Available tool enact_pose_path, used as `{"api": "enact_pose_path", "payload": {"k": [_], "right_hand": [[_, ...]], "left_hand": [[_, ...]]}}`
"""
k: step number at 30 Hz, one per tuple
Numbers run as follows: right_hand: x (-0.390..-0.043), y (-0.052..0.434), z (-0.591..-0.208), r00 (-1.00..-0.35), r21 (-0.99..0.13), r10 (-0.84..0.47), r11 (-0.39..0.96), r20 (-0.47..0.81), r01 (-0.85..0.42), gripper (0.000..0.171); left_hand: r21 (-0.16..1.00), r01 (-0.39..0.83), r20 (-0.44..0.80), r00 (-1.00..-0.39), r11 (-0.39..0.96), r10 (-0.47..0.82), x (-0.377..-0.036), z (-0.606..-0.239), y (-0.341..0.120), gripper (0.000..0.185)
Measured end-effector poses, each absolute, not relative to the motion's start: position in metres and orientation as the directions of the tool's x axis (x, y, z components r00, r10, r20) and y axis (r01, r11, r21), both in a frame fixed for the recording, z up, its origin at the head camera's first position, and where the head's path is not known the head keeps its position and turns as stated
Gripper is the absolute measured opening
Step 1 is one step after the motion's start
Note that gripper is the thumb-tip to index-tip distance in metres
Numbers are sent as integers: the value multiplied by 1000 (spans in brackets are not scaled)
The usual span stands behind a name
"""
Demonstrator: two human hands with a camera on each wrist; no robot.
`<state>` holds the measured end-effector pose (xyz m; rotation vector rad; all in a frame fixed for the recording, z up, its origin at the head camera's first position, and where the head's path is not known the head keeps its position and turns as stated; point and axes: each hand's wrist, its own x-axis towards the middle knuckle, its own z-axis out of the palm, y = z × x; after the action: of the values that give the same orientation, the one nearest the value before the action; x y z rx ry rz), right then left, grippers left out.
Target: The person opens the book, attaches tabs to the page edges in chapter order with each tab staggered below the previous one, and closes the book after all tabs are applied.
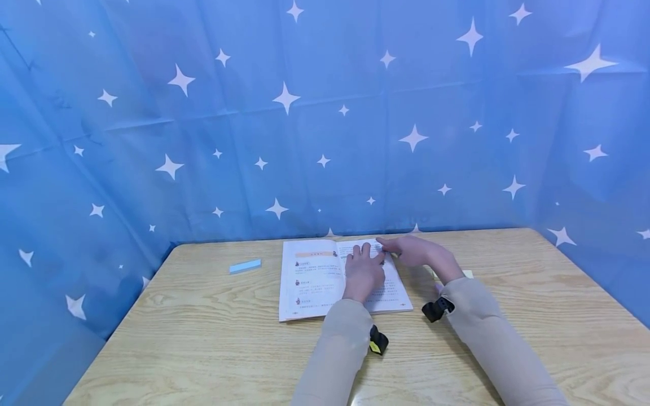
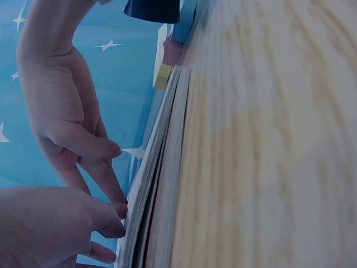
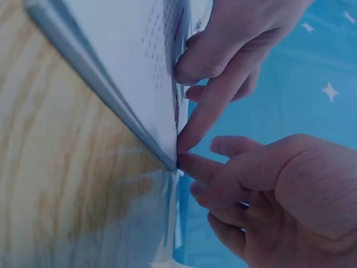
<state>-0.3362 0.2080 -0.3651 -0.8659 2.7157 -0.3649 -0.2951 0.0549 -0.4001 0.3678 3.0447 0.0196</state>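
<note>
An open book (image 1: 310, 282) lies on the wooden table, printed text on both pages. My left hand (image 1: 364, 273) rests on the right page with its fingers spread. At that page's upper right corner is my right hand (image 1: 413, 251), its index finger extended to the paper. In the right wrist view, the right hand (image 3: 279, 195) touches the corner with a fingertip, and a finger of the left hand (image 3: 240, 56) meets the page just beside it. The left wrist view looks along the edge of the book's pages (image 2: 162, 167), both hands' fingertips at it.
A light blue strip (image 1: 245, 267) lies on the table left of the book. Small yellow (image 2: 162, 77), pink (image 2: 172, 51) and blue (image 2: 184, 22) blocks sit beyond the book, partly behind the right arm in the head view. A blue star-patterned curtain (image 1: 325, 129) hangs behind the table.
</note>
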Motion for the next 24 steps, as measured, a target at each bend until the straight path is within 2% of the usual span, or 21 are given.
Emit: {"api": "enact_pose_path", "payload": {"k": [14,24], "right_hand": [[-335,206,-363,-803,-327,-553,818,-222,-473,63],[-335,207,-364,-806,-362,-553,810,-208,-462,59]], "left_hand": [[66,224,-87,-970,972,229,-297,-398,52,49],[11,252,-102,-962,968,252,-295,-398,52,48]]}}
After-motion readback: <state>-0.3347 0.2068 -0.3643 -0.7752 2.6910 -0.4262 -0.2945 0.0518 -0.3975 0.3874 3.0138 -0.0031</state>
